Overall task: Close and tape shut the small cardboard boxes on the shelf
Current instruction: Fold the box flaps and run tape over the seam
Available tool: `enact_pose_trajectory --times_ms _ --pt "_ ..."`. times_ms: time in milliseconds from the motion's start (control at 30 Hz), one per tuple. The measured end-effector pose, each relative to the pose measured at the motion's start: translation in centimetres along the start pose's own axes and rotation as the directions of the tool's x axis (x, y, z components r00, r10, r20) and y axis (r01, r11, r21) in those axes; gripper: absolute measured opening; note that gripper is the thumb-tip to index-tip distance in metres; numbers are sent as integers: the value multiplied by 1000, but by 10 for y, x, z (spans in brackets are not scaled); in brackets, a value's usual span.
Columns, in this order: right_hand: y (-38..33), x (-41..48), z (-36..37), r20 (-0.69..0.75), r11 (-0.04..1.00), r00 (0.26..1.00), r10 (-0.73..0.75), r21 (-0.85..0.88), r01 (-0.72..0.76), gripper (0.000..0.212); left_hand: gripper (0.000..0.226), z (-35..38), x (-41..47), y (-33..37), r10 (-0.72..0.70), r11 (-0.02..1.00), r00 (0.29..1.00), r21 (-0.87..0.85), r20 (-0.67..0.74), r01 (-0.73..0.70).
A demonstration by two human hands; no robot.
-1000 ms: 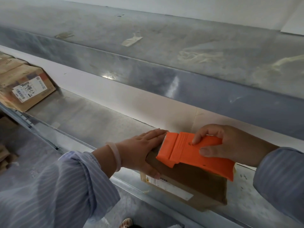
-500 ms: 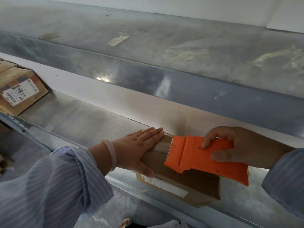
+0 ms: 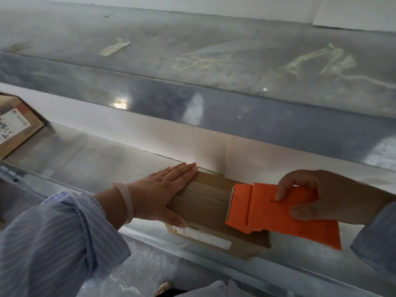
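Observation:
A small brown cardboard box [image 3: 205,213] lies closed on the metal shelf [image 3: 85,166], its near side over the front edge. My left hand [image 3: 165,191] presses flat on the box's left end, fingers straight, thumb down the front side. My right hand [image 3: 317,196] grips an orange tape dispenser [image 3: 270,213] that rests on the right part of the box top. A strip of clear tape [image 3: 205,189] runs along the top seam from my left fingers to the dispenser's blade.
Another labelled cardboard box [image 3: 17,127] sits at the far left of the same shelf. An upper metal shelf [image 3: 214,67] with tape scraps overhangs the work area. A white wall backs the shelf. A foot shows on the floor below.
The dispenser has slid rightwards along the box top, laying out tape behind it. My left hand stays pressed on the left end.

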State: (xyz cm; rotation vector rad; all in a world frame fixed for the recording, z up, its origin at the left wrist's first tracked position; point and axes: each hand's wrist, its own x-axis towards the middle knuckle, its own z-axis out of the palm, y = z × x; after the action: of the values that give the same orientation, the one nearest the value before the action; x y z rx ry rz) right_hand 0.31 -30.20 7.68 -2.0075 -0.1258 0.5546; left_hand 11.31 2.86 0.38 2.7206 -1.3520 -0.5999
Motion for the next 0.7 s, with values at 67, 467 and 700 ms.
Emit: enact_pose_trajectory --times_ms 67,467,700 --pt "7 -4 -4 0 1000 1000 9 6 -9 68 123 0 0 0 -2 1000 1000 3 8 2" --pt "30 -32 -33 -9 998 1000 23 52 -23 63 121 -1 2 2 -24 999 999 36 38 23" --pt "52 -49 -41 -34 994 997 70 85 -67 63 123 -2 2 3 -41 999 998 15 47 40"
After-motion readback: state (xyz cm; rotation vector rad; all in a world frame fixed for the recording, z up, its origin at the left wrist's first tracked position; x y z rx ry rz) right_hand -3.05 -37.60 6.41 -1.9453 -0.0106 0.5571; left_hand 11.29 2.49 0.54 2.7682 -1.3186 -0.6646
